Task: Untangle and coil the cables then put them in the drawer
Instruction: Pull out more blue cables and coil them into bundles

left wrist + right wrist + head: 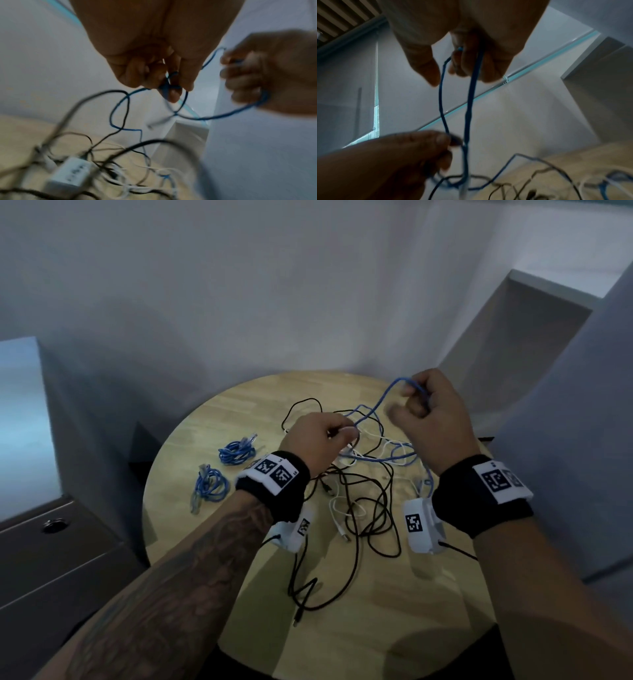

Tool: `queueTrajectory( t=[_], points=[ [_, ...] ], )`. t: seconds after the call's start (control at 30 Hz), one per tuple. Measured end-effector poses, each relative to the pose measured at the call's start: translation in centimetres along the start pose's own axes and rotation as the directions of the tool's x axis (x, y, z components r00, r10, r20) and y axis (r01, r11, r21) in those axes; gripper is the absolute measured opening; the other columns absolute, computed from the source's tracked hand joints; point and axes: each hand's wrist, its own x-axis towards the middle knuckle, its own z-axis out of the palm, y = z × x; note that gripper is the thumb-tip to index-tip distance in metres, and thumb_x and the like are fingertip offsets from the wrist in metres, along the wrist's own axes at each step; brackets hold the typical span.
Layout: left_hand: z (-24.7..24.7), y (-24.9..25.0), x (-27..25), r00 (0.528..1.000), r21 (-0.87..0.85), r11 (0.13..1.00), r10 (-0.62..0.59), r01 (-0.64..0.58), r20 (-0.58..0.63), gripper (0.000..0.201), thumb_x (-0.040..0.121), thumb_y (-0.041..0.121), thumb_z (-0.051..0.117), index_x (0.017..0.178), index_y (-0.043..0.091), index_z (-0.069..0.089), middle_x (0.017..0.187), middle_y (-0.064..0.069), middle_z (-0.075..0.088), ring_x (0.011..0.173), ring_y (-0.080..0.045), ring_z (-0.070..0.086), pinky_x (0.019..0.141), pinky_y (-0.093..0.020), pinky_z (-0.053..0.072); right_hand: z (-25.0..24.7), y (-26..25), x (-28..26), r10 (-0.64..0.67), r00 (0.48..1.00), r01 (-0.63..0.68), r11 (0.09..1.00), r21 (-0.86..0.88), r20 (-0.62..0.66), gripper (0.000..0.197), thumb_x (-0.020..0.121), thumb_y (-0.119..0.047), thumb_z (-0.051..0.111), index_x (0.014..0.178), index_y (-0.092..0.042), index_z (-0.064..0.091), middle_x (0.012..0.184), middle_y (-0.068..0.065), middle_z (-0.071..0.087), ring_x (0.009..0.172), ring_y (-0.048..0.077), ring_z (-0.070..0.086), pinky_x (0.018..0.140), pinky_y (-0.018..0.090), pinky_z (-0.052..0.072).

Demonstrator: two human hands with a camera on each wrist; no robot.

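Here, unreadable markings on white adapter (pixel 68 175).

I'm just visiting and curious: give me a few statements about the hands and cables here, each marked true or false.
1. Both hands hold the same blue cable. True.
2. Two coiled blue cables lie on the round table. True.
3. The right hand rests flat on the table. False: it is raised, gripping the cable.
4. The left hand holds a white cable. False: it pinches the blue one.
5. Black cables lie tangled on the table. True.
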Motion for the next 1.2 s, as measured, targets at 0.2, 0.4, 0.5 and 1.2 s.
queueTrajectory(
  t=[0.2, 0.4, 0.5, 1.2],
  points=[
    [-0.2, 2.7, -0.3, 0.999, -0.596, 0.803, -0.041, 0.029, -0.008, 0.028, 0.086, -0.003, 0.063, 0.1, 0.015, 0.047, 0.075, 0.001, 0.069, 0.059, -0.015, 0.054, 0.053, -0.029, 0.045, 2.1, 0.2, -1.3, 0.135, 0.976, -0.157, 0.98, 0.12, 0.174, 0.015, 0.091, -0.02, 0.071, 0.101, -0.01, 0.072, 0.065, -0.005, 0.056, 0.051, -0.001, 0.049, 0.055, 0.01, 0.039],
    [-0.6, 0.8, -0.6, 0.998, -0.422, 0.905, -0.036, 0.056, 0.056, 0.036, 0.086, 0.015, 0.072, 0.119, 0.024, 0.057, 0.119, 0.005, 0.065, 0.073, -0.01, 0.058, 0.06, -0.02, 0.045, 1.3, 0.2, -0.2, 0.156, 0.988, -0.149, 0.951, 0.272, -0.003, 0.027, 0.098, -0.034, 0.057, 0.072, -0.028, 0.064, 0.073, -0.016, 0.059, 0.076, 0.005, 0.053, 0.076, 0.03, 0.045],
    [0.0, 0.3, -0.6, 0.998, -0.301, 0.953, -0.005, 0.026, 0.07, 0.023, 0.089, 0.011, 0.068, 0.111, 0.018, 0.066, 0.108, 0.004, 0.067, 0.069, -0.006, 0.056, 0.063, -0.014, 0.045, 1.5, -0.3, 0.1, 0.22, 0.969, -0.24, 0.752, 0.614, 0.111, 0.031, 0.103, -0.025, 0.048, 0.074, -0.016, 0.054, 0.086, 0.005, 0.069, 0.09, 0.021, 0.066, 0.08, 0.035, 0.049],
    [1.1, -0.4, -0.4, 0.993, -0.132, 0.987, 0.077, -0.088, -0.087, 0.01, 0.092, 0.017, 0.064, 0.086, 0.025, 0.067, 0.084, 0.008, 0.064, 0.067, 0.003, 0.054, 0.064, -0.008, 0.04, 0.4, 1.1, 0.0, 0.176, 0.946, -0.103, 0.959, -0.263, 0.271, 0.015, 0.094, -0.023, 0.061, 0.083, -0.015, 0.067, 0.076, -0.002, 0.066, 0.064, 0.011, 0.057, 0.06, 0.03, 0.046]
  ],
)
